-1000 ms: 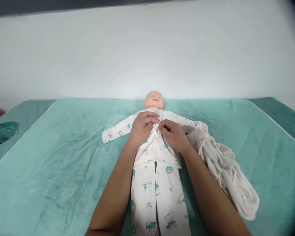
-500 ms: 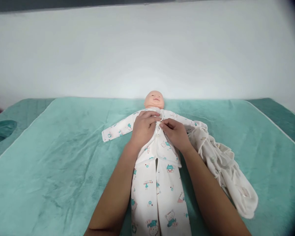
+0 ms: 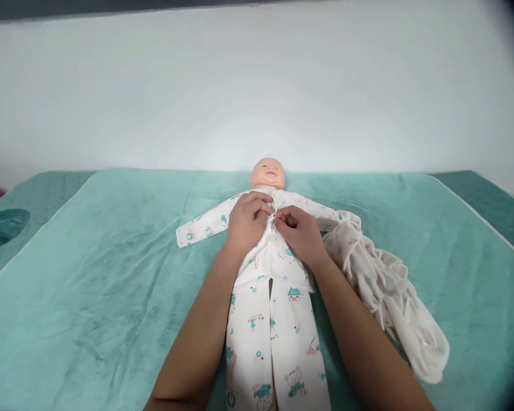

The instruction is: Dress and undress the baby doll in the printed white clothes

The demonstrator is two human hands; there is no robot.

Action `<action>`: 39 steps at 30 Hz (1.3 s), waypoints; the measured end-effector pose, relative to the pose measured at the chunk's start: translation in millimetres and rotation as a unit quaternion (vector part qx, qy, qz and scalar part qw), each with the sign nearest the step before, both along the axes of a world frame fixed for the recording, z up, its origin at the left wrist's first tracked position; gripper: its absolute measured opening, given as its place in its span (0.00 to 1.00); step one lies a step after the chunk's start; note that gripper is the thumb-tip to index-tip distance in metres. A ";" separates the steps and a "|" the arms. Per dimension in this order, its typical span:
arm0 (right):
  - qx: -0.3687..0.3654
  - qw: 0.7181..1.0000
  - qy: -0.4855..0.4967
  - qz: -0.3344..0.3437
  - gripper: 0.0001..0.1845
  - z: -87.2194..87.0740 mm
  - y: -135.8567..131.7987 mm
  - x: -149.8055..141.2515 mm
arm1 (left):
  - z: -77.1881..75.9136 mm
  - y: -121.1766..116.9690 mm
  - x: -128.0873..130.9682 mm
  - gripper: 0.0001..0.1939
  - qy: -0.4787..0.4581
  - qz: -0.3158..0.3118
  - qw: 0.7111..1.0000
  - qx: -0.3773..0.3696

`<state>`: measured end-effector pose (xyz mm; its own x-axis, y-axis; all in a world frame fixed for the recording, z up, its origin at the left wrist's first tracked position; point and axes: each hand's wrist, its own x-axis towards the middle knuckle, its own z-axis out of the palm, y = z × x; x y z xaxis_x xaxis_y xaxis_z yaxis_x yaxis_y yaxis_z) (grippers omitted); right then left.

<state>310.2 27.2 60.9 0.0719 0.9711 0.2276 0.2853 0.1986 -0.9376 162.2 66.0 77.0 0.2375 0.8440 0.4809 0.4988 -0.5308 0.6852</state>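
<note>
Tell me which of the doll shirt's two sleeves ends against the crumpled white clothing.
The right sleeve: its outer end meets the crumpled clothing. The left sleeve lies apart from it, its cuff on the green cover.

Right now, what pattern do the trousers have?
Teal and pink cartoons on white trousers, head view best.

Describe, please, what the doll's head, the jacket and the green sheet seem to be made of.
Doll's head: probably smooth plastic or vinyl, given its even, molded look.
Jacket: matte printed fabric, perhaps cotton, creasing softly.
Green sheet: likely velvety plush, since darker, brushed-looking patches show.
</note>
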 end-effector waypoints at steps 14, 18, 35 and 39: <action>-0.013 0.999 0.008 -0.050 0.08 -2.3 1.8 -5.2 | 0.3 1.9 1.2 0.14 0.001 -0.006 1.000 -0.014; -0.026 0.997 0.029 -0.065 0.07 -2.3 3.4 -6.2 | 0.5 1.8 1.0 0.14 -0.008 -0.012 1.000 -0.021; -0.022 0.996 0.086 0.005 0.07 3.4 0.4 16.6 | 24.1 -19.6 -2.3 0.11 0.180 0.068 0.981 -0.025; 0.010 0.983 -0.166 0.080 0.17 25.9 -17.6 13.8 | 40.7 -19.1 -26.0 0.07 0.153 -0.097 0.976 -0.118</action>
<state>324.0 9.5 86.8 -0.1625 0.9590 0.2323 0.5391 0.2834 -0.7931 136.2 46.9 117.6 0.5059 0.8476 0.1604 0.6047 -0.4810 0.6347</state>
